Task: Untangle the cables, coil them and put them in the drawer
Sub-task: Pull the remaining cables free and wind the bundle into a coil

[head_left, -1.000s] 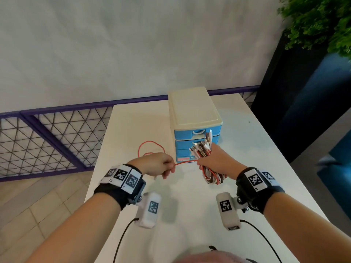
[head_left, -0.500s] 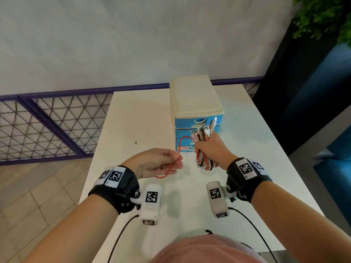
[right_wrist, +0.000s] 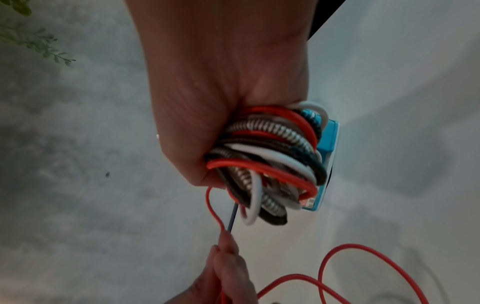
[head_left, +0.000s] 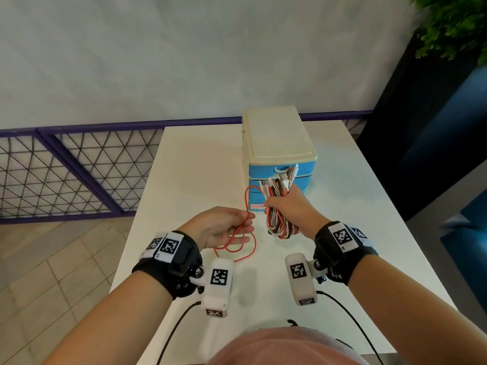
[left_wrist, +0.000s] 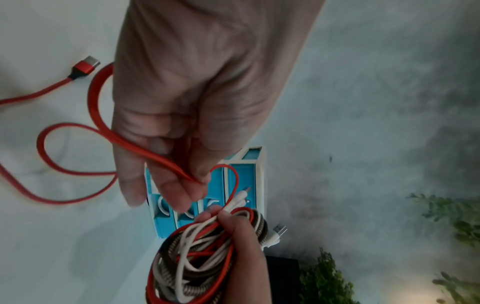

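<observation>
My right hand [head_left: 287, 206] grips a coiled bundle of cables [head_left: 280, 227], red, white and braided, held up just in front of the drawer unit [head_left: 276, 151]; the bundle [right_wrist: 270, 160] fills the fist in the right wrist view. From it a loose red cable [head_left: 246, 198] arches left to my left hand [head_left: 229, 227], which pinches the red cable [left_wrist: 155, 156] between thumb and fingers. The cable's slack loops on the table below that hand, and its red plug [left_wrist: 84, 66] lies on the tabletop. The unit's blue drawers [head_left: 279, 181] are closed.
The white table [head_left: 189, 180] ends at a purple mesh railing [head_left: 79, 164] on the left and far side. A dark cabinet [head_left: 421, 127] with a green plant [head_left: 453, 25] stands to the right. A tiled floor lies left of the table.
The red cable, stretched taut between my hands a second ago, now arches slack, with loops drawn near my left hand. Both hands have come nearer to me.
</observation>
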`<state>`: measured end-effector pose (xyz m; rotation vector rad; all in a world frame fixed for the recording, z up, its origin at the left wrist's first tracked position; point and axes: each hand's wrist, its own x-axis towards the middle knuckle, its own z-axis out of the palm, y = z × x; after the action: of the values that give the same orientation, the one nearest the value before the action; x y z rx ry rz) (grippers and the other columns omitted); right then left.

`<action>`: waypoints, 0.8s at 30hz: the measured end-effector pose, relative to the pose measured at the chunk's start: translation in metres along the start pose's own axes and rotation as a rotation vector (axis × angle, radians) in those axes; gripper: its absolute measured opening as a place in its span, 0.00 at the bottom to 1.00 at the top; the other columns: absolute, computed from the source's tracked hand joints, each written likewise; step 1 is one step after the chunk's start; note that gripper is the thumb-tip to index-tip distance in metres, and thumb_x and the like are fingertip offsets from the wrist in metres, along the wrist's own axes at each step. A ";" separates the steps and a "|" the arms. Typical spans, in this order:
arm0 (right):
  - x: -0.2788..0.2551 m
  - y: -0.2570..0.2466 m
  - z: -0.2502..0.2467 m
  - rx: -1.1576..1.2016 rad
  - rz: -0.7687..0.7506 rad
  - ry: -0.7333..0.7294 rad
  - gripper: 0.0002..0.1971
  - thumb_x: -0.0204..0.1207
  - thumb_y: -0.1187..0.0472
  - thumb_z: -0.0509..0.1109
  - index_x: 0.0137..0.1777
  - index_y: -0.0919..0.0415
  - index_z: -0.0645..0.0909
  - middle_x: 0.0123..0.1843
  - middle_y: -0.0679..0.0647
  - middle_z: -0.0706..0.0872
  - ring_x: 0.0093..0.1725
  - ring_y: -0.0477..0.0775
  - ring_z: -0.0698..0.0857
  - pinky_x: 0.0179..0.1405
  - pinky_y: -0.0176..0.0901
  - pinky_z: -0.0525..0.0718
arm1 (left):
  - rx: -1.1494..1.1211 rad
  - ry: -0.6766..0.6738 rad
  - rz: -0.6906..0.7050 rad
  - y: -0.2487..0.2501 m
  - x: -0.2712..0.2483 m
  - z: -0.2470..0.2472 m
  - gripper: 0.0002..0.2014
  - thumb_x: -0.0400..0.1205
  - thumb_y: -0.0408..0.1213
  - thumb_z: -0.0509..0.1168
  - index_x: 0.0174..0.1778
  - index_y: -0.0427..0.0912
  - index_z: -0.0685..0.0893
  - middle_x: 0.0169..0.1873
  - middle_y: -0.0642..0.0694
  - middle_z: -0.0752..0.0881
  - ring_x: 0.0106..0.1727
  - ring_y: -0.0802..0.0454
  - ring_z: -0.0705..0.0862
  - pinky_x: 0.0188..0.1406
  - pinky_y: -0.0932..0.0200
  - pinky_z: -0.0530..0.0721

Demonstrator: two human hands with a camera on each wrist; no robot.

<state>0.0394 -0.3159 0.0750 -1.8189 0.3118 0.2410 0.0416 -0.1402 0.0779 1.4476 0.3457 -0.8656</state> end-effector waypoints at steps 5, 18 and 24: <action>0.004 0.001 0.004 -0.046 0.001 0.038 0.12 0.71 0.66 0.69 0.54 0.61 0.76 0.43 0.60 0.84 0.51 0.65 0.89 0.51 0.58 0.88 | -0.105 0.068 0.100 0.001 0.002 0.001 0.07 0.85 0.29 0.60 0.45 0.37 0.83 0.36 0.44 0.87 0.40 0.53 0.89 0.52 0.48 0.87; -0.002 -0.006 0.007 0.213 -0.084 -0.109 0.04 0.76 0.62 0.72 0.41 0.58 0.81 0.32 0.51 0.83 0.35 0.50 0.85 0.36 0.42 0.84 | 0.158 -0.085 0.336 0.011 -0.019 0.033 0.03 0.77 0.32 0.72 0.40 0.40 0.84 0.30 0.46 0.87 0.32 0.56 0.86 0.38 0.63 0.89; -0.018 -0.024 -0.011 0.591 0.031 -0.444 0.27 0.68 0.36 0.71 0.50 0.62 0.82 0.37 0.61 0.83 0.30 0.57 0.84 0.33 0.46 0.86 | 0.204 0.008 0.405 0.026 -0.022 0.037 0.07 0.74 0.38 0.76 0.44 0.40 0.88 0.30 0.46 0.87 0.30 0.57 0.86 0.36 0.63 0.88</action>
<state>0.0306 -0.3189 0.1054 -1.1397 0.0803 0.5068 0.0344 -0.1712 0.1166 1.6359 -0.0353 -0.5768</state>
